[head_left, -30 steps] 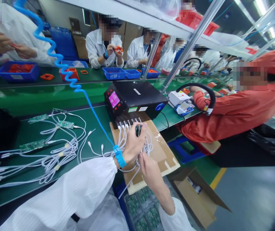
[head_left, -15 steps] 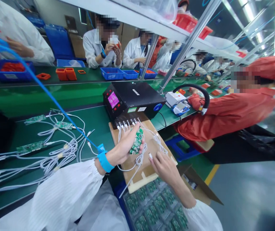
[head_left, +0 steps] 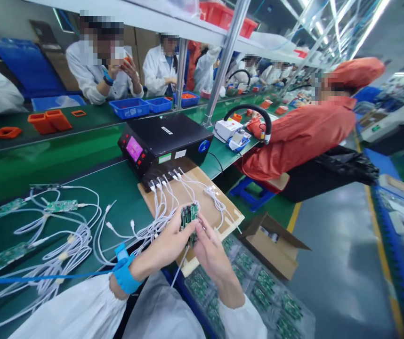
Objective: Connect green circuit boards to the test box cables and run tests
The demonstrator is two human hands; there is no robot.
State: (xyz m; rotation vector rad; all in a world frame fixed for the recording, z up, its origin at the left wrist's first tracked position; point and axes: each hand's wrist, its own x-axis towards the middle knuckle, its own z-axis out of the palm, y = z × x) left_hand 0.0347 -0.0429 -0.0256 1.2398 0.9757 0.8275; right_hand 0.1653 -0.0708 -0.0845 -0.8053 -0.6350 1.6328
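My left hand (head_left: 170, 240), with a blue wrist strap (head_left: 126, 270), is closed round a green circuit board (head_left: 194, 212) held upright above the cardboard-covered board. Dark parts show along the board's left side. Against its right edge, the fingers of my right hand (head_left: 209, 245) are closed on the board. A white plug in that hand, if still there, is hidden. White cables (head_left: 157, 212) run from the front sockets of a black tester (head_left: 166, 136) with a pink screen. Below my hands, a clear tray (head_left: 235, 275) holds several more circuit boards.
More circuit boards (head_left: 62, 205) and tangled white cables (head_left: 71, 249) lie on the green bench to the left. An open cardboard box (head_left: 272, 249) stands at right. A co-worker in red (head_left: 304, 136) sits beyond the tester; others in white sit across the line.
The view has swung to the right. My right hand has come up to the circuit board in my left hand, and the white plug it held is out of sight. The board has turned.
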